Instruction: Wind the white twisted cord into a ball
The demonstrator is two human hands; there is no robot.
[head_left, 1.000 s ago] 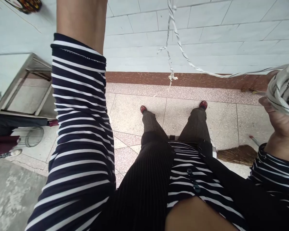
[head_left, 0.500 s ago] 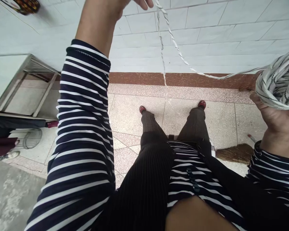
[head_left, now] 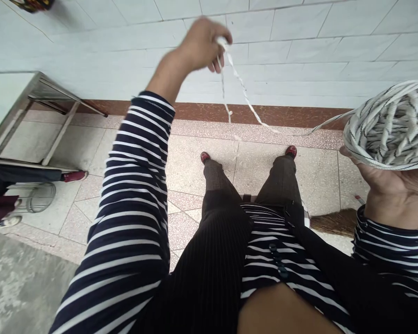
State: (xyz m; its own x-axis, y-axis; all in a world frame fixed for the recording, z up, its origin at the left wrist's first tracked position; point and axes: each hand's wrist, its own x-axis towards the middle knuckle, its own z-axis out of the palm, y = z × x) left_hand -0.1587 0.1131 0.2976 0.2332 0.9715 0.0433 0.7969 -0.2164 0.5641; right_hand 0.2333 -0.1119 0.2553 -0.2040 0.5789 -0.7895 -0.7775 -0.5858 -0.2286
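Note:
My left hand (head_left: 202,46) is raised in front of the tiled wall, fingers closed on a white rope (head_left: 244,90) with a dark thread in it. A thin loose end of the rope hangs below these fingers. From the same hand the strand sags and runs right to a thick, hollow-looking ball of rope (head_left: 390,125). Underneath the ball, my right hand (head_left: 393,188) supports it palm up; its fingers are partly hidden behind the coils.
A white tiled wall (head_left: 299,28) stands ahead. At left are a metal-framed table (head_left: 59,130), a round wire-like frame (head_left: 42,198) and another person's red shoe (head_left: 75,176). A broom (head_left: 334,222) lies on the floor behind my right leg.
My left hand has come down and into full view with the rope in its fingers. My right hand and the rope ball have shifted left. The sagging strand hangs lower.

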